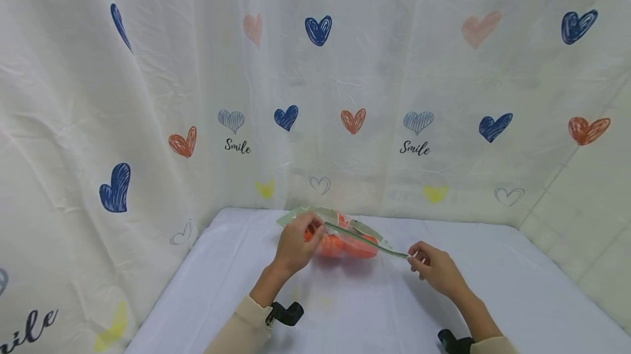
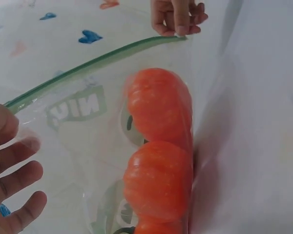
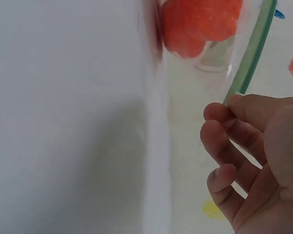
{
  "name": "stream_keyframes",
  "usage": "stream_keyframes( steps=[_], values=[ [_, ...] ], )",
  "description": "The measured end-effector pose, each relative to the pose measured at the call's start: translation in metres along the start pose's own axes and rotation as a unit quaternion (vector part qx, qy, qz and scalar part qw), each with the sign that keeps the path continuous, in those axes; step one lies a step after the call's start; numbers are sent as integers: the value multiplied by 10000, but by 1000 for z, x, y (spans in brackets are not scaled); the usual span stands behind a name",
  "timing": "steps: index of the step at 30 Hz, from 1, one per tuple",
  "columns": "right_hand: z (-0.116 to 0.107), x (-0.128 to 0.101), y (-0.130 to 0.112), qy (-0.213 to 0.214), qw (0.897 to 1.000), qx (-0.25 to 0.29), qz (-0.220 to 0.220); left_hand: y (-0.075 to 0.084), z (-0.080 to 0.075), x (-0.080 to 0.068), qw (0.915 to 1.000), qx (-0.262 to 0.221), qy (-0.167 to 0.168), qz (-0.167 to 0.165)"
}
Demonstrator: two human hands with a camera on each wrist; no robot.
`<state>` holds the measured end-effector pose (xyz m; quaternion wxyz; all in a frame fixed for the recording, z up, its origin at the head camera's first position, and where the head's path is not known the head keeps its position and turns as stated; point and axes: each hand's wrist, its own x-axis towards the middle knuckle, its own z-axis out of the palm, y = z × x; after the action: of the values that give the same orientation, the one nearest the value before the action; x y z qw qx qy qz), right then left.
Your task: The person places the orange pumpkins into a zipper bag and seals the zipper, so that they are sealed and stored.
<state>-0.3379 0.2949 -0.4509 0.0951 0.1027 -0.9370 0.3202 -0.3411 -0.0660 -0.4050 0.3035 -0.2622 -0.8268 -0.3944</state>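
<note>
1. Left hand (image 1: 296, 241): curled over the left end of the clear zip bag (image 1: 345, 236), fingers and thumb pinching the green seal strip (image 2: 93, 61) near that corner. Seen from the left wrist, fingers (image 2: 19, 178) lying against the clear film just below the strip.
2. Bag itself: resting on the white tablecloth (image 1: 345, 299) toward the far edge of the table, close to the heart-printed curtain (image 1: 197, 96), held between both hands. Inside, orange tomato-like fruits (image 2: 158, 146) stacked touching one another along the bag's bottom fold.
3. Right hand (image 1: 434, 267): closed on the opposite end of the seal, thumb and curled fingers (image 3: 219, 131) pinching the green strip at its corner.
4. Likely step: drawing the seal taut between both pinches. To do well, judged from here: keep the strip straight and level, pull ends apart evenly, hold the mouth above the fruit so nothing rolls toward the opening, avoid twisting the film.
5. Orientation: long axis running along the seal, left to right across the table and slanting slightly nearer at the right end. Mouth edge facing up and toward the person; weighted bottom with the fruit toward the curtain. Whether the seal is pressed closed along its length: cannot tell.
</note>
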Motion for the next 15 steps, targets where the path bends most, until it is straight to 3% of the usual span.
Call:
stream_keyframes(
  steps=[6,15],
  values=[
    [2,0,0,-404,9972,564,265,5,7,-2,9998,-95,-149,87],
    [6,0,-5,-1307,9860,1033,-123,18,26,-11,9972,37,-696,253]
  ],
)
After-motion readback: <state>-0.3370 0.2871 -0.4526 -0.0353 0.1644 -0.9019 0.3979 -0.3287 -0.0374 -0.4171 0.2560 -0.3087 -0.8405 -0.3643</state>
